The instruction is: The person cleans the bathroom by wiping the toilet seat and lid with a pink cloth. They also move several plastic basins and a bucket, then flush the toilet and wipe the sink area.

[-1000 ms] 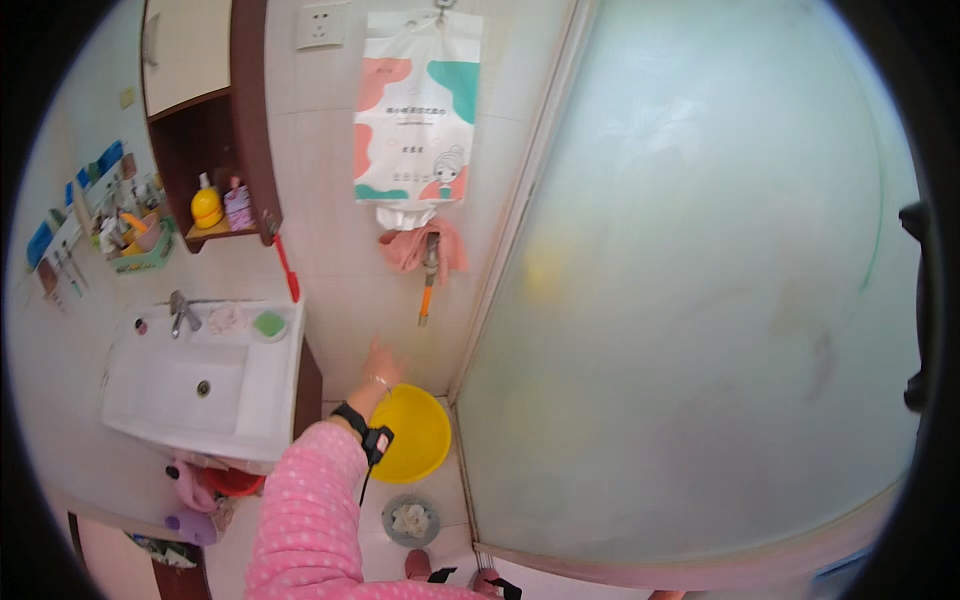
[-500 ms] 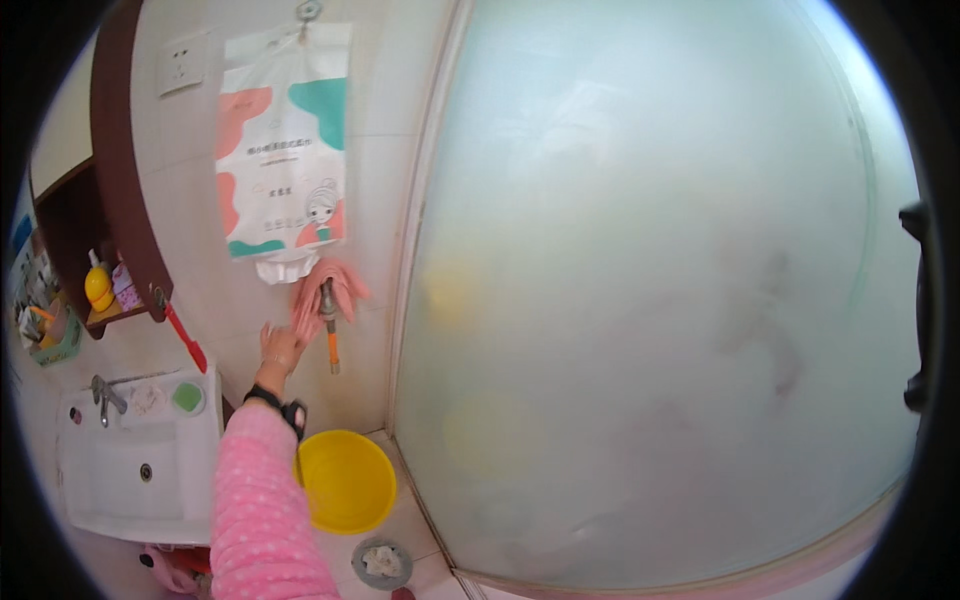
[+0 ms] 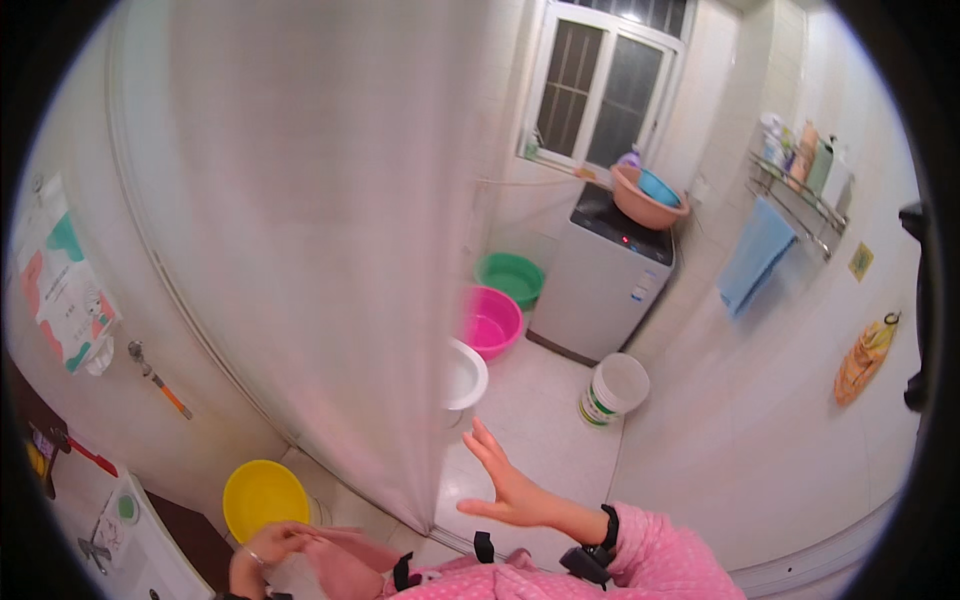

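My left hand [image 3: 272,548] is low at the left, its fingers closed on a pink cloth [image 3: 345,558] that hangs beside it, in front of my body. Nothing is in my right hand [image 3: 505,492]; its fingers are spread, and it reaches out low in the middle near the blurred edge of a frosted door panel [image 3: 330,300]. A black band circles my right wrist. On the left wall, the tap [image 3: 140,352] with an orange hose end is bare of cloth.
Beyond the panel stand a pink basin [image 3: 492,322], a green basin [image 3: 510,278], a white bucket [image 3: 618,382] and a grey washing machine [image 3: 600,285] with basins on top. A yellow basin [image 3: 265,500] sits by the sink [image 3: 160,545]. A blue towel [image 3: 757,258] hangs right.
The pink cloth has come off the tap and is now in my left hand. The view has turned right, my right hand has come into it, and the room beyond the frosted door shows.
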`<move>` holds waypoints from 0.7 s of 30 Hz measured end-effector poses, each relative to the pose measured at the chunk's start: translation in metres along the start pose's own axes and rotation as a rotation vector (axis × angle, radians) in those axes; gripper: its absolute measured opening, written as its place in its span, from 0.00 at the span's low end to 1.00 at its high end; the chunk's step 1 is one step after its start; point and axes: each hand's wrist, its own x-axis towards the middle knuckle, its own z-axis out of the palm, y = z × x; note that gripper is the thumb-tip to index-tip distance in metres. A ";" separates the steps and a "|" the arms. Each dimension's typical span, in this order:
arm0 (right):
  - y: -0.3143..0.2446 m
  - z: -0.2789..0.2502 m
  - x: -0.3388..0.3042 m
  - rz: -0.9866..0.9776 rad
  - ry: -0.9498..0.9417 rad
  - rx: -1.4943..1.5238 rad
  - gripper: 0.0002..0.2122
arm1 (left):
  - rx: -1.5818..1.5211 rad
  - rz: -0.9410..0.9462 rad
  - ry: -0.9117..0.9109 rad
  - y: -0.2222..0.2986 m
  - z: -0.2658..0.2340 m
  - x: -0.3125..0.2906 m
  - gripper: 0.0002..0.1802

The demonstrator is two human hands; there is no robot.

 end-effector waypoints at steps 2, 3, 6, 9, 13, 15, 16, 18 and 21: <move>0.024 -0.019 -0.010 0.069 -0.009 0.021 0.34 | 0.042 -0.025 -0.118 0.011 0.063 0.025 0.13; 0.041 -0.032 -0.018 0.174 -0.054 0.073 0.33 | 0.066 -0.028 -0.150 0.019 0.104 0.045 0.13; 0.087 -0.069 -0.073 0.343 -0.172 0.119 0.30 | 0.067 0.128 -0.152 0.058 0.219 0.116 0.15; 0.120 -0.094 -0.119 0.336 -0.261 0.040 0.28 | 0.109 0.321 0.049 0.114 0.278 0.177 0.16; 0.152 -0.117 -0.152 0.257 -0.176 -0.003 0.24 | -0.056 0.431 0.043 0.188 0.331 0.228 0.14; 0.169 -0.131 -0.155 0.398 -0.189 0.126 0.20 | -0.094 0.512 0.024 0.219 0.348 0.246 0.13; 0.177 -0.138 -0.155 0.373 -0.071 0.033 0.17 | -0.084 0.560 0.028 0.233 0.354 0.256 0.13; 0.189 -0.154 -0.151 0.380 0.142 -0.169 0.13 | -0.037 0.631 0.112 0.256 0.359 0.276 0.12; 0.198 -0.191 -0.147 0.292 0.349 -0.172 0.10 | 0.128 0.783 0.399 0.288 0.337 0.313 0.12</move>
